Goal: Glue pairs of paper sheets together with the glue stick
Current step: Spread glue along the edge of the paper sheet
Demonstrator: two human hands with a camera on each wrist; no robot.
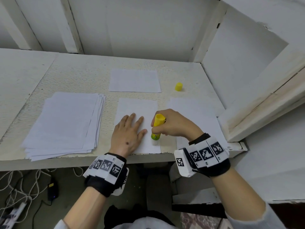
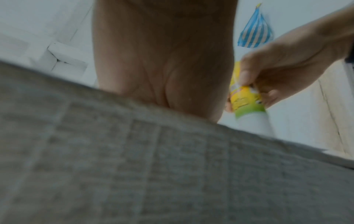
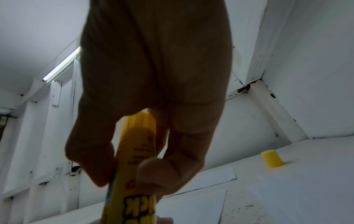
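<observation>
My right hand (image 1: 166,124) grips a yellow glue stick (image 1: 156,128) upright, its white tip down on the near right corner of a white sheet (image 1: 137,108) in front of me. My left hand (image 1: 130,129) lies flat on that sheet with fingers spread, just left of the stick. The right wrist view shows my fingers curled round the yellow glue stick (image 3: 134,159). In the left wrist view the glue stick (image 2: 247,103) stands beyond my left palm (image 2: 164,60). The yellow cap (image 1: 178,86) stands alone at the back right.
A stack of white sheets (image 1: 66,123) lies to the left. One sheet (image 1: 134,80) lies behind the glued one, another sheet (image 1: 198,116) lies at the right under my right wrist. A white wall frame (image 1: 264,103) bounds the desk's right side. Cables (image 1: 21,189) lie on the floor below.
</observation>
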